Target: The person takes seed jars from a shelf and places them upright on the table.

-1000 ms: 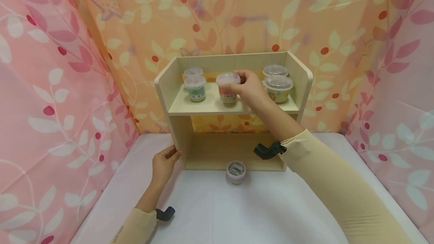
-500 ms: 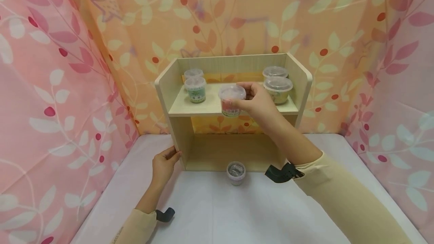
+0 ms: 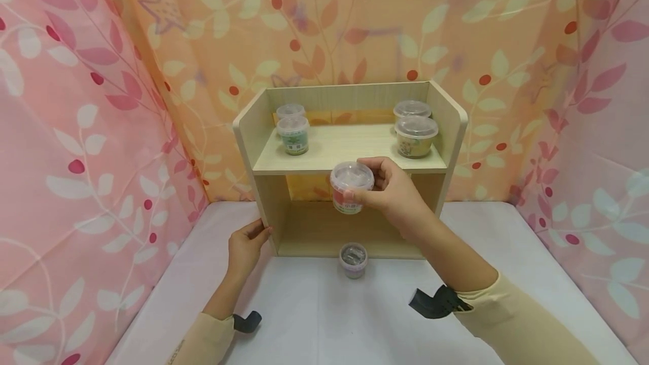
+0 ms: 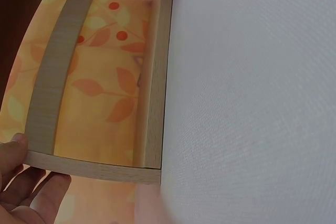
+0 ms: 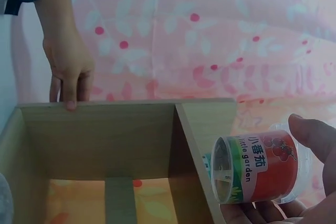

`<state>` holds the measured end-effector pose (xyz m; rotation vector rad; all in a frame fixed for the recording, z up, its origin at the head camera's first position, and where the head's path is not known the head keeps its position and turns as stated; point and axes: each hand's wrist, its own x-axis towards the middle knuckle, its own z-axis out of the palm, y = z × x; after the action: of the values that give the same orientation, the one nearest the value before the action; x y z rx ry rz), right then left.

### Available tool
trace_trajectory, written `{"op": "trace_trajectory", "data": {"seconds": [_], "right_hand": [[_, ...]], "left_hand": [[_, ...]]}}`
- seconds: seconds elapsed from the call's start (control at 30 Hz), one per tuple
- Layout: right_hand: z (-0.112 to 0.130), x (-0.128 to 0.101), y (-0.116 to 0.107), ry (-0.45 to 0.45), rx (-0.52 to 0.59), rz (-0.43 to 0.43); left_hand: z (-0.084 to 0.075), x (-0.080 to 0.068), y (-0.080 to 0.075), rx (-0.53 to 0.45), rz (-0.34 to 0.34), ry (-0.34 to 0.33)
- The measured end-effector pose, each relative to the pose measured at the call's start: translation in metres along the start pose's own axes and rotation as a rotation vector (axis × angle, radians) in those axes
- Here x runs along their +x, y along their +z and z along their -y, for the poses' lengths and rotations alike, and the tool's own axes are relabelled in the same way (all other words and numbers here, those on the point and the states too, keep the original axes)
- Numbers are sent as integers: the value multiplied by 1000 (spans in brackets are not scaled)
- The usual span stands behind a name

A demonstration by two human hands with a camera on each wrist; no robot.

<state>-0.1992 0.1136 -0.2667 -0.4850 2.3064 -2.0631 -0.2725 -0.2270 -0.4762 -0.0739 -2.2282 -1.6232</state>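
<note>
My right hand (image 3: 398, 193) holds a clear lidded plastic tub (image 3: 346, 199) with a red label, just in front of the upper shelf's edge. In the right wrist view the label on this tub (image 5: 262, 166) shows tomatoes and the words "little garden". My left hand (image 3: 245, 246) grips the front edge of the side panel of a pale wooden shelf unit (image 3: 350, 170). The left wrist view shows the thumb and fingers (image 4: 50, 195) on either side of that panel. Below the held tub, a small lidded tub (image 3: 353, 261) stands on the table before the unit.
Two small tubs with green labels (image 3: 295, 138) stand one behind the other at the upper shelf's left. Two wider lidded bowls (image 3: 416, 138) stand likewise at its right. A white cloth (image 3: 304, 320) covers the table, and patterned curtains (image 3: 329, 21) enclose it.
My right hand has lifted the red-labelled tub off the upper shelf and brought it forward and down, past the shelf edge. The left hand has stayed on the side panel.
</note>
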Motion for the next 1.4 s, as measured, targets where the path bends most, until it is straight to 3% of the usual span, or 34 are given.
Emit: {"op": "trace_trajectory", "data": {"seconds": [0.57, 0.9, 1.4], "right_hand": [[-72, -38, 14, 13, 2, -17], [-125, -59, 28, 22, -66, 18], [-169, -77, 35, 105, -115, 0]], "left_hand": [[3, 1, 0, -20, 3, 13], [1, 2, 1, -3, -14, 21], [-3, 0, 0, 10, -7, 23]]}}
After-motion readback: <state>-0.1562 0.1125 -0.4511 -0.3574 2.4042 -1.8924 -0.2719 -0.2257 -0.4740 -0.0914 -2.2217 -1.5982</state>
